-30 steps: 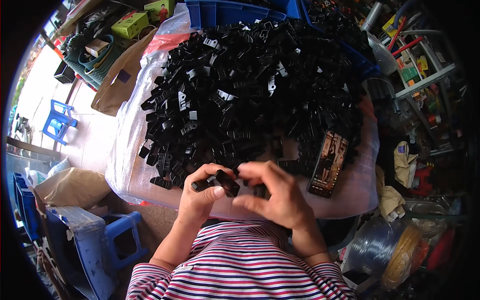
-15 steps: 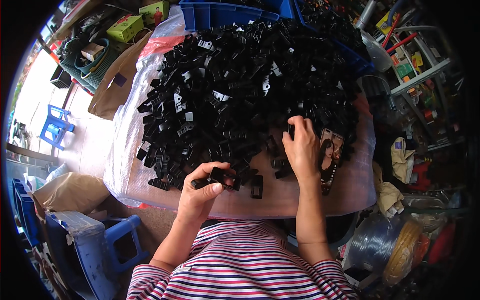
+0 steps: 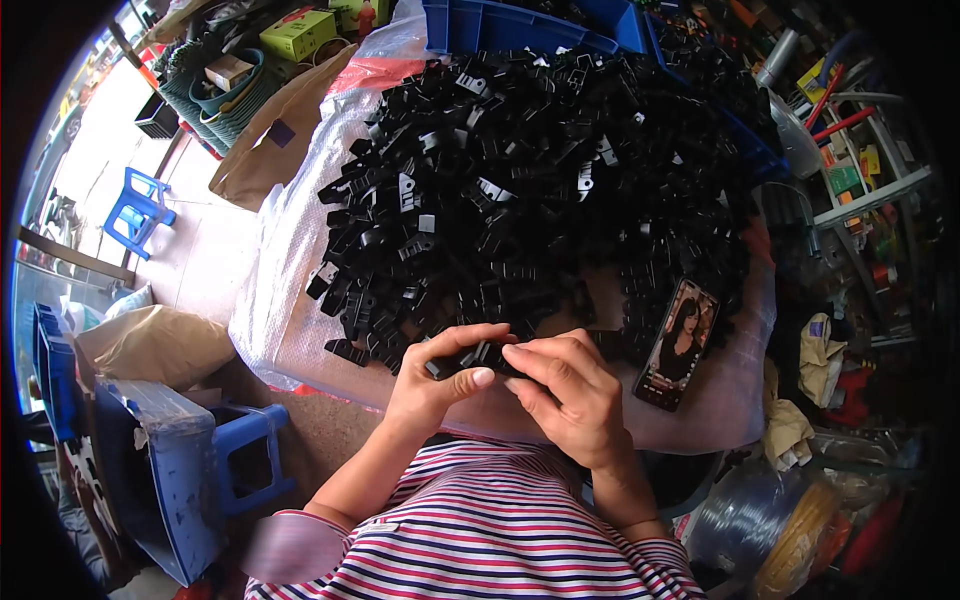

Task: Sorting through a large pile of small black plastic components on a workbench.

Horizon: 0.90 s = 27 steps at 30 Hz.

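Note:
Near the front edge of the table, my left hand point(image 3: 430, 390) grips a small black plastic part point(image 3: 465, 361) between thumb and fingers. The fingers of my right hand point(image 3: 575, 395) are pinched together against the right end of that part. Whether they also hold a second piece is hidden. Just beyond both hands spreads a large heap of similar black plastic parts point(image 3: 530, 215), some with pale shine on them. To the right of my right hand lies a phone point(image 3: 682, 345), its screen lit with a picture of a person.
Clear plastic sheeting point(image 3: 275, 310) covers the table. Behind the heap stands a blue crate point(image 3: 530, 28). On the left are a blue stool point(image 3: 140, 212), another blue stool point(image 3: 250, 455) and a brown sack point(image 3: 155, 345). A metal rack point(image 3: 870, 195) and wrapped coils point(image 3: 750, 525) stand right.
My right hand has come from the heap beside the phone, down and left, to the part in my left hand. The view has shifted slightly, so the surroundings sit further right.

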### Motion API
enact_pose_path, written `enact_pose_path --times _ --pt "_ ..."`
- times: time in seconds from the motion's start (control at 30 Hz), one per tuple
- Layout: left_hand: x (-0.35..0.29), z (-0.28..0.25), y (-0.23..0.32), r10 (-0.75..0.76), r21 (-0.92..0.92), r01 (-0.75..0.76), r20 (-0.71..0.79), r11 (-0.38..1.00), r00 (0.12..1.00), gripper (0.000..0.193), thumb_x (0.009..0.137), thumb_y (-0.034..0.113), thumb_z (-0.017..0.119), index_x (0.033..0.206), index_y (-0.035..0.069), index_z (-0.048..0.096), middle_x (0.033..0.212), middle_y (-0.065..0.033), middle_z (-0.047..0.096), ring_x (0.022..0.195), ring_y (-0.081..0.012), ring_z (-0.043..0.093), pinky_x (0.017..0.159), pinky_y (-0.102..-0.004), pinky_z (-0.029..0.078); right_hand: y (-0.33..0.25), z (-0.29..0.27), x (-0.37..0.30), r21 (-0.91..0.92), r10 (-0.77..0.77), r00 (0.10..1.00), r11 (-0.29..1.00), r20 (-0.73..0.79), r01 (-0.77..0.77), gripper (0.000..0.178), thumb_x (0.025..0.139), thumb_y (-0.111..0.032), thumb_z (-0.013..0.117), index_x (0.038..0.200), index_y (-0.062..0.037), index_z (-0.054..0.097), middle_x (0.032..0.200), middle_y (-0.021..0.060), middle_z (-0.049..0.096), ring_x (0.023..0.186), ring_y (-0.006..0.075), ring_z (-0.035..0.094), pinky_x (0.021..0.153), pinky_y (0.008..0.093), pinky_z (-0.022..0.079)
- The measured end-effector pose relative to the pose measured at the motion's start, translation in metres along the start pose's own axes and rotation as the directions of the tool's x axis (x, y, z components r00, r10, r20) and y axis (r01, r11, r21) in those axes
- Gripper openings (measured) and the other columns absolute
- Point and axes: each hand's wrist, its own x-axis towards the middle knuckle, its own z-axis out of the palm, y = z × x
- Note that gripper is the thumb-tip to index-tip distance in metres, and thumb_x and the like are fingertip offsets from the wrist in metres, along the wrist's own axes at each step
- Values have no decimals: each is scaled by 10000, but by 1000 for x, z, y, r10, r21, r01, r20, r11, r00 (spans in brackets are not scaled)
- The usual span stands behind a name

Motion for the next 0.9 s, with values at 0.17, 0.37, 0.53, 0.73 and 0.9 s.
enact_pose_path --times 0.17,0.37,0.53,0.73,0.9 --pt "-7 5 -5 134 102 -130 -34 986 990 383 756 172 744 1080 0 636 1049 -112 643 995 -187 583 891 -318 446 2 5 -6 67 71 997 995 39 -73 356 681 -39 783 999 -42 622 1045 51 596 903 174 574 744 284 492" --pt "-7 13 -12 208 58 -205 -41 977 977 291 761 87 717 1016 -9 616 1034 -130 639 1009 -240 593 897 -341 456 13 11 -19 536 433 881 706 190 -463 480 732 -146 791 1121 -34 532 1029 53 610 821 98 577 705 259 491" --pt "-1 5 3 -69 -464 -17 -167 886 984 267 828 134 621 1069 43 552 1068 -148 610 1039 -275 578 865 -416 492 22 -19 9 46 219 975 974 41 -221 406 736 -178 771 1056 -20 578 1015 84 598 854 167 581 698 280 482" --pt "89 -8 84 -91 -536 25 -98 844 991 418 867 315 523 1152 9 511 1113 -194 583 1068 -360 572 826 -524 522 76 -23 6 -378 338 941 871 -2 -314 359 728 -23 668 1067 -17 552 969 156 597 920 341 562 808 398 457" --pt "265 30 168 215 -305 -219 -47 927 975 435 779 338 620 1064 27 514 932 -136 579 936 -300 586 859 -527 451 74 -26 4 -303 391 917 867 -78 -395 386 726 -18 659 1098 -30 553 961 147 595 847 315 595 743 387 492"
